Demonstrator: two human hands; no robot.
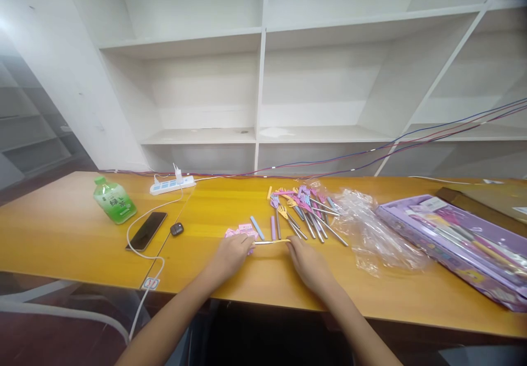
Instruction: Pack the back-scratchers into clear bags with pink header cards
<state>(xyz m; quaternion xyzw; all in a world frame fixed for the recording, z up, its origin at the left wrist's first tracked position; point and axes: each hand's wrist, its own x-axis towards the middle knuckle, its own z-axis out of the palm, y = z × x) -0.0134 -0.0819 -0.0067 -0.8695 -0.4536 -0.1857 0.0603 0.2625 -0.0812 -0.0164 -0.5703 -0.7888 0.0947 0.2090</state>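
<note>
Between my two hands, low over the table's front part, stretches a thin back scratcher with a silver rod and a yellow section. My left hand is closed round its silver end. The fingers of my right hand pinch the yellow end. Small pink cards lie just behind my left hand and are partly covered by it. A blue tube and a purple tube rest behind the rod. Beyond my right hand is a pile of back scratchers with pink, purple, blue and yellow hand-shaped heads.
Crumpled clear plastic lies right of the pile, beside a purple box of wrapped items. At left are a green bottle, a phone, a black key fob, a power strip and a white cable.
</note>
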